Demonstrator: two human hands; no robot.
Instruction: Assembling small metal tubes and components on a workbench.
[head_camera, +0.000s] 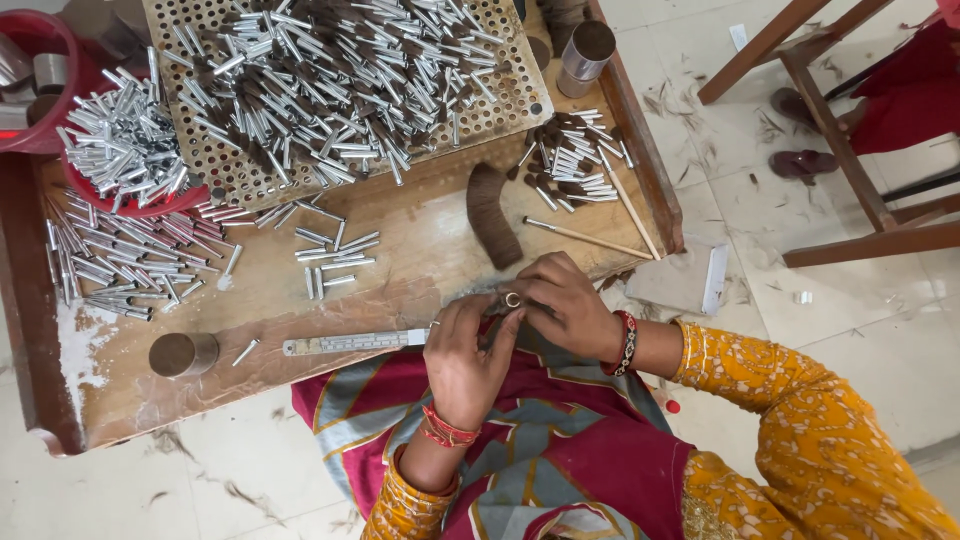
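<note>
My left hand (462, 358) and my right hand (566, 305) meet at the near edge of a low wooden work table (300, 310). Together they pinch a small silver metal tube (512, 299) with a tuft of dark hair; its open end faces up. My fingers hide most of the tuft. Just beyond my hands a curved bundle of dark hair (492, 215) lies on the table. A metal ruler (350, 342) lies to the left of my left hand.
A perforated board (215, 165) heaped with silver tubes fills the far side. A red basin (130, 205) of tubes, loose tubes (110, 260), hair-filled tubes (572, 160), wooden sticks (588, 238) and metal cups (183, 353) surround it. Wooden furniture legs (850, 170) stand right.
</note>
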